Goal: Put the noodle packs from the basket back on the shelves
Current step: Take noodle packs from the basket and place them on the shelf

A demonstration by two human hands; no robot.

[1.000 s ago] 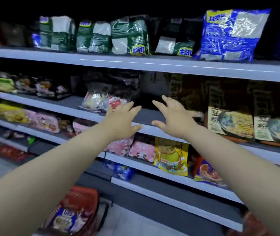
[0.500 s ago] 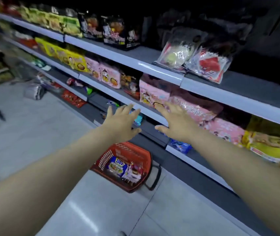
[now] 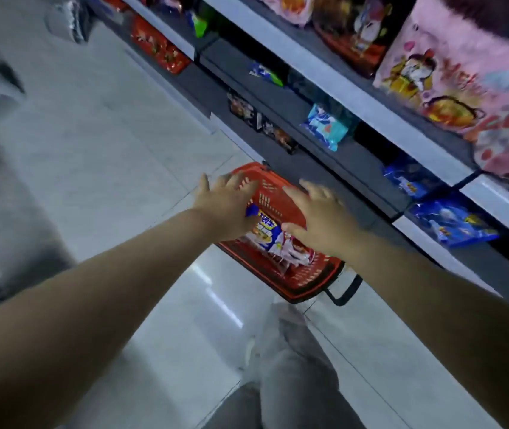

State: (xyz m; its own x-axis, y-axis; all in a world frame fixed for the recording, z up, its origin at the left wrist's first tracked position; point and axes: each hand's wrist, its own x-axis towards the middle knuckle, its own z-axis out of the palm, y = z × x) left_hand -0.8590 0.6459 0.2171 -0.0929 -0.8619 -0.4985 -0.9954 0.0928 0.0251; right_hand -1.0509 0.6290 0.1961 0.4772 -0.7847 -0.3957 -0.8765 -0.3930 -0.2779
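A red plastic basket [image 3: 293, 283] stands on the floor beside the bottom shelf. Inside it lie a blue and white noodle pack [image 3: 265, 230] and a pink and white pack [image 3: 293, 252]. My left hand [image 3: 228, 209] hovers over the basket's left side, fingers spread and holding nothing. Over the right side my right hand [image 3: 318, 218] is stretched out flat, also holding nothing. The shelves [image 3: 380, 113] run along the right, stocked with pink packs [image 3: 451, 75] and blue packs [image 3: 451, 224].
Pale floor tiles [image 3: 98, 144] spread to the left. The basket's black handle [image 3: 344, 292] hangs toward me. My grey-trousered knee [image 3: 296, 366] is bent below the basket. Red packs [image 3: 157, 48] and a light blue pack [image 3: 326, 126] sit on low shelves.
My view has swung down from the upper shelves to the floor. Both hands have dropped from shelf height to just above the basket, still holding nothing.
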